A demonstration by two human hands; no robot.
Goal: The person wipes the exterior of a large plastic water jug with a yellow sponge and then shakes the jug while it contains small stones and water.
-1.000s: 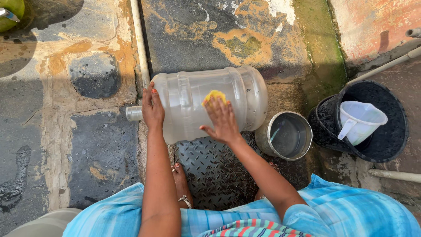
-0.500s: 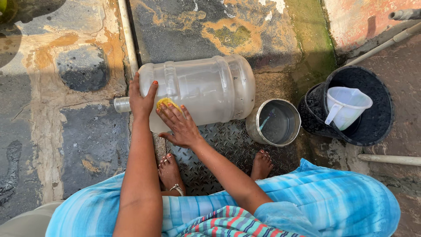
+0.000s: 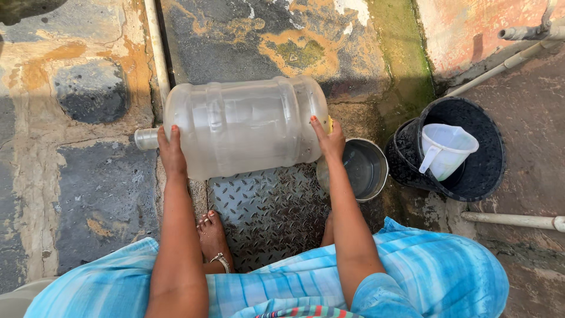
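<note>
A large clear plastic water jug (image 3: 244, 123) lies on its side on the ground, neck pointing left. My left hand (image 3: 171, 154) rests flat on the jug's shoulder near the neck. At the jug's base end, my right hand (image 3: 328, 138) presses a yellow sponge (image 3: 330, 123) against the bottom; only a sliver of the sponge shows. My bare feet stand on a steel tread plate (image 3: 268, 206) just below the jug.
A steel pot (image 3: 362, 168) holding water stands right of the jug. Farther right, a black bucket (image 3: 477, 171) holds a white plastic mug (image 3: 444, 147). White pipes run along the left (image 3: 154, 53) and right (image 3: 512, 219). Stained concrete surrounds everything.
My right hand with the sponge has slid from the jug's neck end across to its base end. The left hand stays by the neck.
</note>
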